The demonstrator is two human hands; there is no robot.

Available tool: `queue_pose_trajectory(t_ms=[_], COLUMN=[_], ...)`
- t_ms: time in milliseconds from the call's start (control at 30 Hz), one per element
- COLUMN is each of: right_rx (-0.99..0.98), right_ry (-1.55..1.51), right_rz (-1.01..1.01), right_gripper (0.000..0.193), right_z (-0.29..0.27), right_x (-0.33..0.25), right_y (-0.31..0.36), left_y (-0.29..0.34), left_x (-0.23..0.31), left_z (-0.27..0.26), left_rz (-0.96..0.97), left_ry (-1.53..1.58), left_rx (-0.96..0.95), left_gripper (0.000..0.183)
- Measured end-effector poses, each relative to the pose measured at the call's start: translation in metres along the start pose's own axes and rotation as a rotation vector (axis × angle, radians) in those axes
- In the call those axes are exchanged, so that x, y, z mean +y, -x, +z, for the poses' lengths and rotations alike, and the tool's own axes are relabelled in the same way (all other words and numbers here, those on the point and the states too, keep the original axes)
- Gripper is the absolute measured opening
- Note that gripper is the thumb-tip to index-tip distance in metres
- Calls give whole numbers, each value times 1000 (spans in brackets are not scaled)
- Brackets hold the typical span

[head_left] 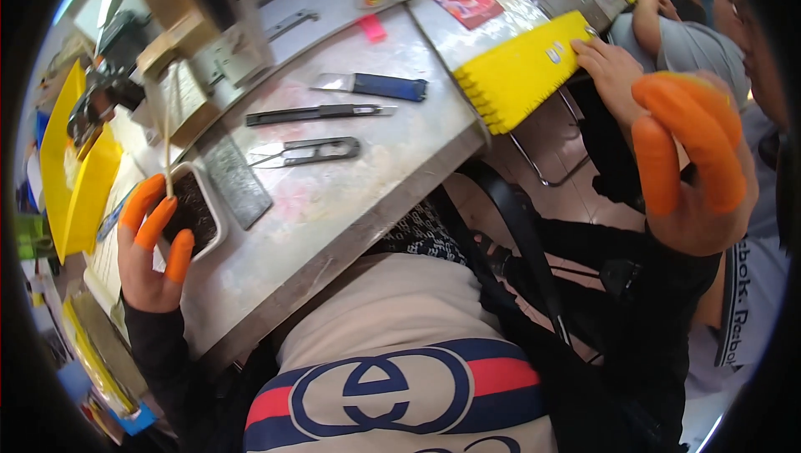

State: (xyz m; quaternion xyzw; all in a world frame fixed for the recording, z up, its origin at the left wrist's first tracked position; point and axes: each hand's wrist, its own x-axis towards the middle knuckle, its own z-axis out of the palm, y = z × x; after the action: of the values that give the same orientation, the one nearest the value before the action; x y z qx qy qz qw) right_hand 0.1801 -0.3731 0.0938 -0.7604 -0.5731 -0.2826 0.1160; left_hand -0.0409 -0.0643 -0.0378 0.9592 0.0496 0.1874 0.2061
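At nine o'clock, the left hand (150, 265) wears orange finger covers (178, 257) of smooth, dull rubber, and so does the right hand (697, 169) near three. The thin stick (168, 136) looks like plain wood. The tub (219, 219) is smooth white plastic; its dark filling (193, 211) looks rough and crumbly. The flat plate (235, 178) looks like dull gray metal. At ten, the snips (321, 150) have thin metal blades. Twelve has a blue-handled cutter (388, 87), shiny plastic and metal. The tabletop (334, 203) is smooth but smeary. At six, the shirt (392, 311) is soft, dull cloth.
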Motion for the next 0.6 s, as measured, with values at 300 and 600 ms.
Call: queue_pose_trajectory(t_ms=[300,600], right_rx=[-594,-280], right_ry=[413,-193], right_rz=[-236,-79], right_gripper=[20,27], right_z=[42,-22], right_x=[111,67], right_y=[36,-51], left_y=[-6,-8], left_x=[-9,20], left_z=[10,-2], left_rz=[28,-30], left_ry=[65,-29], left_rx=[9,70], left_gripper=[37,32])
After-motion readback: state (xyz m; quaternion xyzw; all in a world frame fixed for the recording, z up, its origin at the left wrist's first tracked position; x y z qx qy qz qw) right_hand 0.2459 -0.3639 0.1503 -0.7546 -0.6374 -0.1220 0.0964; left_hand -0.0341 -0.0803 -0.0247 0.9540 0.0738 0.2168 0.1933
